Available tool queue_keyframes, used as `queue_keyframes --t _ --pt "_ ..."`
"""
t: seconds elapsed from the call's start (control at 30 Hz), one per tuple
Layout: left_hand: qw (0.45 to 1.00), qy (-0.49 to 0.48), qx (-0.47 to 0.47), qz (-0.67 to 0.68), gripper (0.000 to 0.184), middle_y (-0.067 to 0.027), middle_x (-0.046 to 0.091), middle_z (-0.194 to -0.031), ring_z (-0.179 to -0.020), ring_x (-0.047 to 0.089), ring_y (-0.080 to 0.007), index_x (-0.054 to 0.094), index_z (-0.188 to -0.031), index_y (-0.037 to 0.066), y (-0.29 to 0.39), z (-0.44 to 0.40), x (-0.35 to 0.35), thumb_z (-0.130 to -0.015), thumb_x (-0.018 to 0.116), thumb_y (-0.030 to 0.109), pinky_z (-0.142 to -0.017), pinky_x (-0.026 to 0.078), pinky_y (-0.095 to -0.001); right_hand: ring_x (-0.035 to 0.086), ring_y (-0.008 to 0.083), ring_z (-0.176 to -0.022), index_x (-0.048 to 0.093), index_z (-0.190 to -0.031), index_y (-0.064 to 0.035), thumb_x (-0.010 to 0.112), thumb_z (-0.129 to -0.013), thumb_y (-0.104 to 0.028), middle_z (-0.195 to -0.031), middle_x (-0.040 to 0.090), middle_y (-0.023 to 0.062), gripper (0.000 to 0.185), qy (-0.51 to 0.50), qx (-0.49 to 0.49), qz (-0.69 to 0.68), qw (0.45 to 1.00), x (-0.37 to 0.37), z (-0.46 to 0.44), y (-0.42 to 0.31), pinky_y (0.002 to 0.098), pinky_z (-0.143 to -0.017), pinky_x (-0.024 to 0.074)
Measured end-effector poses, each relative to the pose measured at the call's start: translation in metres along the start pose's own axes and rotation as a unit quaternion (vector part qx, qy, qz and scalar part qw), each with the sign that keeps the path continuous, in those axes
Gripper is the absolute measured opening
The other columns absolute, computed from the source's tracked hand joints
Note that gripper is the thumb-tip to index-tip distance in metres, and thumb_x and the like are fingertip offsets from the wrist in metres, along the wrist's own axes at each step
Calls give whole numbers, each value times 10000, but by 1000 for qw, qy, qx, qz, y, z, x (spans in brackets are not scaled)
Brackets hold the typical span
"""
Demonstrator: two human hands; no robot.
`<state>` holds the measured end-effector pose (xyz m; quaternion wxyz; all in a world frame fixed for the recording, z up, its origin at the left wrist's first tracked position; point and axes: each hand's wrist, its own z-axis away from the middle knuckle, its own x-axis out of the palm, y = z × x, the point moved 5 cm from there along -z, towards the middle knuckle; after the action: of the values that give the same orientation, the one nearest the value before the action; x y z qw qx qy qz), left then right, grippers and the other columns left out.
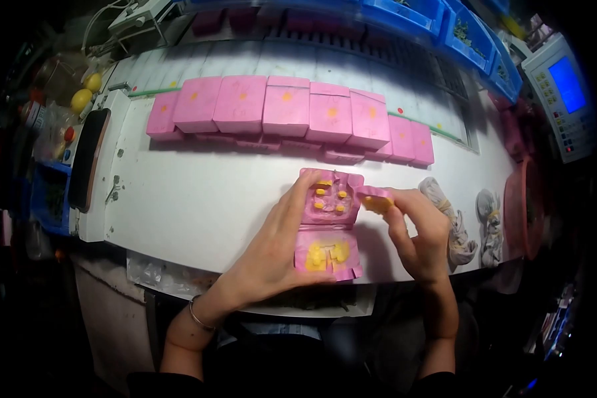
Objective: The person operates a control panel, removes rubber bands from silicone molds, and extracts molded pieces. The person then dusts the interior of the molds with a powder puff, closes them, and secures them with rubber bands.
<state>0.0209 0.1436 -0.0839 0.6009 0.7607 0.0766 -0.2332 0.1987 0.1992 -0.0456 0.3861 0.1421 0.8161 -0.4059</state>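
Note:
An opened pink mold (331, 229) with yellow inner parts lies near the front edge of the white table. Its upper half has several small yellow pegs; the lower half shows a yellow recessed shape. My left hand (275, 239) grips the mold along its left side, fingers at the top and thumb at the bottom edge. Just right of the upper half, my right hand (418, 229) pinches a small pink and yellow piece (377, 201) between thumb and fingers, tilted above the table.
A row of pink blocks (241, 106) stands across the table behind the mold. Grey-white cloth bundles (450, 219) lie at the right, beside a red basin (525, 209). A dark phone (89, 159) rests at the left. Blue bins (467, 36) and a control panel (564, 93) are at the upper right.

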Motion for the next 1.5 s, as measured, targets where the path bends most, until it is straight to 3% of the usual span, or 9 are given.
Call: queue_keyframes --t 0.2,0.33,0.6,1.13,1.2,1.3,1.33,1.4,1.5 --pt "1000 2 7 -4 1143 -195 262 -1433 -1346 263 -342 104 -1440 -2 -1 1 0 -611 852 243 -1109 228 -392 598 265 -688 603 -988 -17 638 -801 -57 -760 573 109 194 -85 -125 8 988 33 -26 -19 355 -590 486" --pt "1000 -4 6 24 1138 -194 262 -1436 -1352 255 -339 117 -1439 1 -2 0 1 -607 854 244 -1111 227 -392 583 263 -595 603 -988 -8 700 -781 -155 -776 573 106 272 -33 -95 -19 995 31 -34 -12 329 -535 481" --pt "999 11 26 22 1137 -193 263 -1439 -1361 241 -336 131 -1439 5 -6 1 2 -603 859 258 -1114 226 -394 610 243 -718 599 -1060 0 696 -754 -22 -874 580 124 322 2 -8 -96 995 33 -19 -10 300 -606 497" --pt "999 8 33 23 1134 -179 286 -1423 -1325 296 -307 125 -1445 13 -5 2 3 -608 863 217 -1082 282 -396 556 264 -818 625 -1046 -40 703 -619 -40 -964 571 113 434 -16 -165 -4 986 40 -26 -23 328 -686 483" --pt "994 108 -29 5 1016 -232 301 -1404 -1252 409 -339 108 -1438 -12 -6 5 0 -710 787 186 -1033 349 -380 551 262 -816 614 -1082 -40 713 -618 -41 -971 569 113 475 13 -180 30 983 38 -23 -27 321 -687 480" --pt "982 102 -78 140 954 -238 424 -1306 -1096 551 -289 138 -1418 -49 -17 6 0 -737 767 178 -927 446 -339 580 200 -817 570 -1157 -21 723 -683 -37 -965 586 108 498 115 -92 76 986 35 -11 -17 281 -692 483" --pt "979 133 -69 138 703 -193 572 -1115 -911 626 -228 360 -1326 -61 -21 5 1 -765 735 137 -794 499 -293 588 160 -804 552 -1179 -15 720 -724 -48 -936 601 98 486 69 23 -95 993 42 -5 -2 261 -690 483" --pt "985 108 -87 100 554 -169 603 -1024 -876 629 -217 453 -1237 -59 -20 1 -5 -780 715 114 -773 497 -286 592 63 -766 560 -1115 10 712 -805 -97 -826 628 62 361 -23 228 -392 891 66 9 20 220 -670 482" --pt "983 117 -100 102 254 -121 639 -868 -796 631 -174 609 -1029 -42 -24 2 -1 -806 675 62 -714 488 -264 574 54 -731 575 -1014 16 707 -810 -98 -788 619 38 269 -51 216 -402 888 65 12 24 211 -650 475"
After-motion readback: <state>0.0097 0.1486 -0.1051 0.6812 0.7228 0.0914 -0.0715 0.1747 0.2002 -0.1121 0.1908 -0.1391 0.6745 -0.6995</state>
